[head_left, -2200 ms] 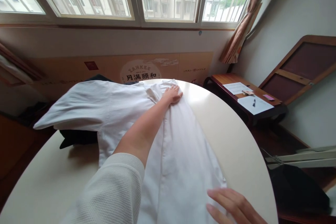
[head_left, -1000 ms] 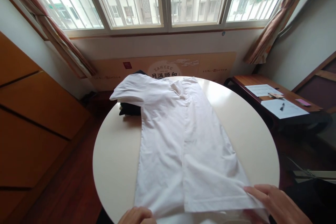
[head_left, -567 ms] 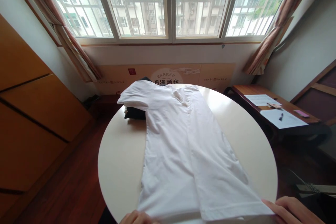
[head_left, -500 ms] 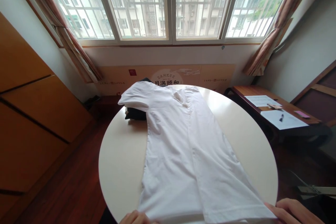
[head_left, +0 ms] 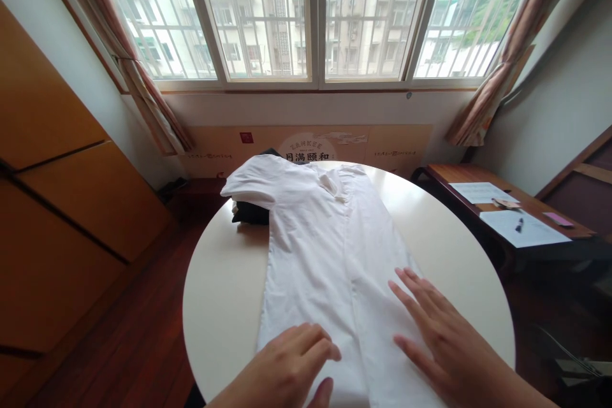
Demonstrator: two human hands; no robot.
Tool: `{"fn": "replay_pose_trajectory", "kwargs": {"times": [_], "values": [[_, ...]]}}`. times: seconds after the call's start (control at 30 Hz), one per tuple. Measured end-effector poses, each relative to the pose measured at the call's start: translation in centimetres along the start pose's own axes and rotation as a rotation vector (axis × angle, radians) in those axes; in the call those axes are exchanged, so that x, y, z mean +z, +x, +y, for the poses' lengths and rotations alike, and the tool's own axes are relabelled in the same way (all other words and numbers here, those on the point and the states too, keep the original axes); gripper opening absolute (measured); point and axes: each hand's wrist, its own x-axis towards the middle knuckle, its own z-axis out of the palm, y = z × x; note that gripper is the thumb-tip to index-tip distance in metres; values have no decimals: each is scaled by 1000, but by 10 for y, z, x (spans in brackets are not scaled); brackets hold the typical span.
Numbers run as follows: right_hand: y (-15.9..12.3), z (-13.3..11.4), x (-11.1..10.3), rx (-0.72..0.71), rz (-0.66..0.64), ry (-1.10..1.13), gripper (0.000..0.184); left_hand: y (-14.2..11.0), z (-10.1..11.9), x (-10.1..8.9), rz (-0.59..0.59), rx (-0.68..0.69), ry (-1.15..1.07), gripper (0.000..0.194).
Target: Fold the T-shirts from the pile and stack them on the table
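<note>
A white short-sleeved shirt (head_left: 329,236) lies lengthwise on a round cream table (head_left: 224,293), folded in along its right side, its collar toward the window. My left hand (head_left: 287,370) rests on the shirt's near left part, fingers loosely curved and apart. My right hand (head_left: 442,338) lies flat on the near right part with fingers spread. Neither hand holds anything. The shirt's left sleeve (head_left: 248,182) drapes over a dark folded garment (head_left: 249,211) at the table's far left.
A low wooden side table (head_left: 497,204) with papers and a pen stands at the right. Wooden cabinets (head_left: 62,204) line the left wall. A printed cardboard panel (head_left: 306,146) leans under the window; curtains hang at both sides.
Both hands have left the shirt's near hem and moved forward onto the fabric, fingers now laid out on it. The view has tilted slightly away from the table.
</note>
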Motion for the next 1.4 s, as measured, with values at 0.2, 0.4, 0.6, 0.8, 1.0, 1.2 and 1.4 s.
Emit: {"fn": "replay_pose_trajectory", "kwargs": {"times": [0.2, 0.4, 0.6, 0.8, 1.0, 1.2, 1.4], "values": [[-8, 9, 26, -149, -91, -36, 92, 32, -52, 16, 67, -97, 105, 44], [-21, 17, 44, -191, -54, -63, 104, 144, -110, -16, 211, -352, -96, 34], [-28, 18, 61, -147, -66, -115, 86, 291, -173, -36, 253, -704, -383, 62], [-40, 16, 82, -68, -3, -215, 73, 355, -200, -19, 159, -860, -395, 36], [-41, 20, 91, -69, 47, -209, 66, 353, -210, -17, 110, -862, -255, 26], [-35, 21, 80, -118, 38, -209, 74, 328, -216, -41, 96, -844, -81, 37], [13, 36, 23, -72, -143, 41, 63, 344, -232, -48, 196, -768, 78, 62]]}}
